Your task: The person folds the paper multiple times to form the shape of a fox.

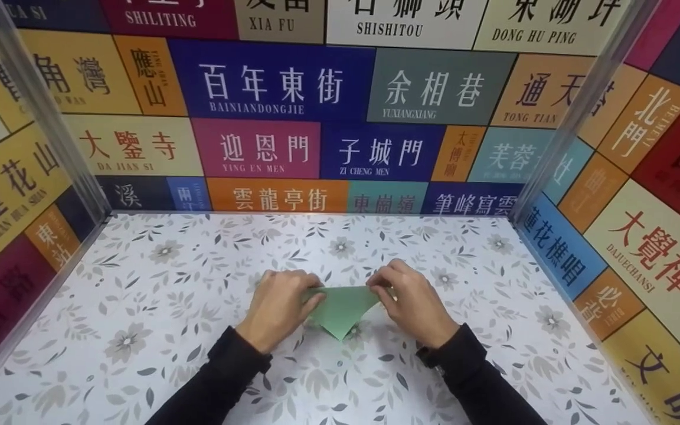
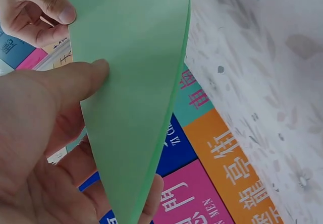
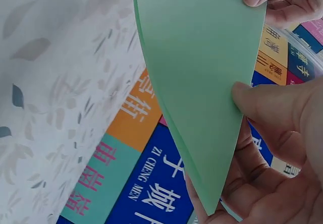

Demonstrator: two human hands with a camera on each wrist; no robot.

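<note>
A green sheet of paper [image 1: 345, 307], folded into a triangle, hangs point down between both hands just over the table. My left hand [image 1: 281, 307] pinches its upper edge near the left corner. Near the right corner, my right hand [image 1: 414, 301] pinches the same edge. In the left wrist view the thumb lies on the near face of the paper [image 2: 131, 72], with the other fingers behind it. The right wrist view shows the same hold, and the two layers of the paper [image 3: 197, 67] run close together along the slanting edge.
The table [image 1: 157, 307] has a white cover with grey leaves and flowers. Panels of coloured street-name signs [image 1: 269, 82] stand behind it and on both sides. Clear corner strips [image 1: 582, 100] join the panels.
</note>
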